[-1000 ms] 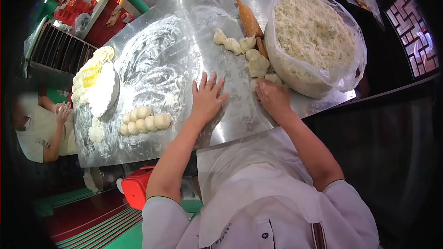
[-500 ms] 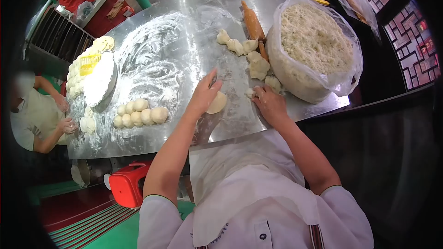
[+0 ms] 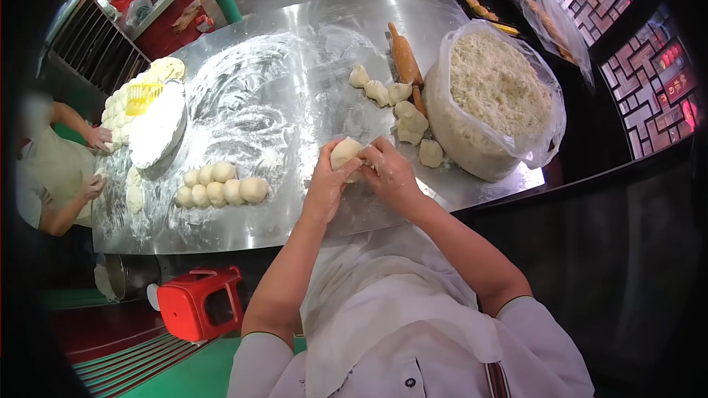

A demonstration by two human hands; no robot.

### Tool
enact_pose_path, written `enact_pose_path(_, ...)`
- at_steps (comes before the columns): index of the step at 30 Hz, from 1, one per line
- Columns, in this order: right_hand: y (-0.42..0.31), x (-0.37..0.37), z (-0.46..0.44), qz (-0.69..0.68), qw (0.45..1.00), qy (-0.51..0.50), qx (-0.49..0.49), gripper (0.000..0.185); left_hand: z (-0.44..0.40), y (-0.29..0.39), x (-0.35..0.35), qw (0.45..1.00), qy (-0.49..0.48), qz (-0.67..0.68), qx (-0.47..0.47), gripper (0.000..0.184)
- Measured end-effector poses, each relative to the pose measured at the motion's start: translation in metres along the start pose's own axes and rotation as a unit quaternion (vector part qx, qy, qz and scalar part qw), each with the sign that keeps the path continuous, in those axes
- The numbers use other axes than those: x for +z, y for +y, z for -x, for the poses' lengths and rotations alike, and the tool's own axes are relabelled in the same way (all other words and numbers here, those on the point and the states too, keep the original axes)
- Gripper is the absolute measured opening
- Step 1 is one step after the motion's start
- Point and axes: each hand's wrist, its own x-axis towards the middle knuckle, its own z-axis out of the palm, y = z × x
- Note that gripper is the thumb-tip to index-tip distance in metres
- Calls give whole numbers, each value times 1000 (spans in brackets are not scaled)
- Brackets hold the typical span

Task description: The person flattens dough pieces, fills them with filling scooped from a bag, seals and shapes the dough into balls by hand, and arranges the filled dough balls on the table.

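Close to the front edge of the steel table, my left hand point(image 3: 328, 183) cups a pale dough piece point(image 3: 344, 152), its fingers curled around the side. My right hand point(image 3: 391, 175) meets it from the other side, with thumb and fingertips pinched at the dough's edge. Whatever lies between the fingertips is hidden. Several torn dough lumps point(image 3: 410, 122) lie to the right of my hands, beside a wooden rolling pin point(image 3: 404, 59). Past them stands a large clear plastic bag point(image 3: 472, 133) full of pale crumbly mix point(image 3: 501, 77). To the left, smooth dough balls point(image 3: 215, 191) sit in two rows.
Flour streaks the steel table point(image 3: 310, 96). Farther left are a flour-covered round tray point(image 3: 158, 129), a yellow scraper point(image 3: 143, 98) and more dough balls. A co-worker's hand point(image 3: 97, 138) works there. A red stool point(image 3: 199, 306) stands below the table.
My right hand has left the small dough lump at the right and come to my left hand. The flat dough round is up off the table between both hands. The view has shifted slightly.
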Motion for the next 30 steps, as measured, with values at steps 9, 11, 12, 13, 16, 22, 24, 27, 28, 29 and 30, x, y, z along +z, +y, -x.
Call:
enact_pose_path(9,19,-3,-26,58,998,11,-16,16,3,19,-14,996,42,-31,77,31)
enact_pose_path(11,43,-11,-27,164,986,-25,11,18,7,27,-23,993,79,-24,89,25)
enact_pose_path(12,53,-16,-24,160,987,-27,8,18,8,31,-30,992,84,-25,91,25)
enact_pose_path(13,60,-21,-23,264,964,0,-40,21,10,35,-41,990,94,-28,97,27)
enact_pose_path(16,47,-17,-21,368,927,3,-67,25,19,46,-63,986,118,-20,113,30)
enact_pose_path(22,39,-1,-24,383,922,-53,-22,23,31,54,-97,983,103,86,126,51)
enact_pose_path(24,40,4,-24,379,925,5,-23,20,35,54,-98,977,117,101,143,51)
enact_pose_path(27,-1,18,-17,275,959,-73,2,33,40,48,-96,973,143,77,166,53)
enact_pose_path(28,1,43,-4,165,982,-85,-32,40,40,46,-93,972,152,36,174,54)
enact_pose_path(29,2,70,12,55,992,-95,-67,47,40,43,-90,974,144,37,172,54)
enact_pose_path(30,-17,81,21,-50,975,-213,-41,52,41,40,-88,977,135,30,160,55)
